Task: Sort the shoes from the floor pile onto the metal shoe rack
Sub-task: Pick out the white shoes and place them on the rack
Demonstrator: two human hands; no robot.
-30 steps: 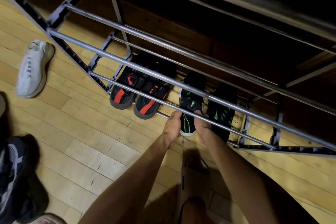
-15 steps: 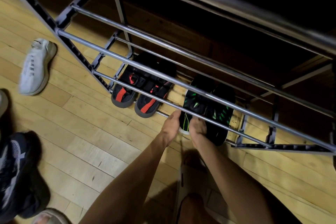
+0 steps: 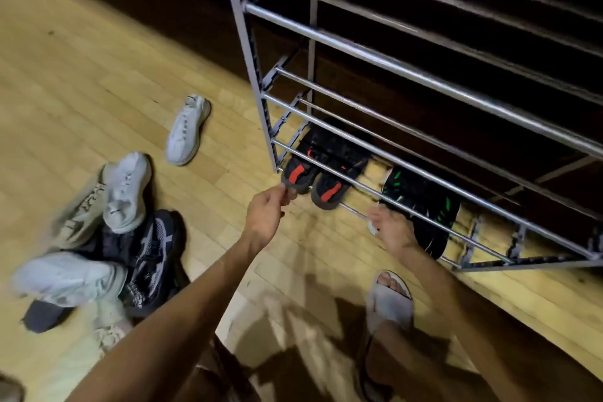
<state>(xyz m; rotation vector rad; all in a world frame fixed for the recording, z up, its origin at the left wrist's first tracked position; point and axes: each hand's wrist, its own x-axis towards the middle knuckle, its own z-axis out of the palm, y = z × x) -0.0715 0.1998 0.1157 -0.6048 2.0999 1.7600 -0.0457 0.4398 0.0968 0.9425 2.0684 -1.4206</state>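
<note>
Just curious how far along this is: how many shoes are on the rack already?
4, all on the lowest shelf of the rack: a black-and-red pair at its left end, and a black-and-green pair to their right, beside the right hand. Nothing shows on higher shelves.

The shoe rack has shiny metal bars; the floor is pale, smooth wood; the black shoes at lower left show knitted mesh cloth.
</note>
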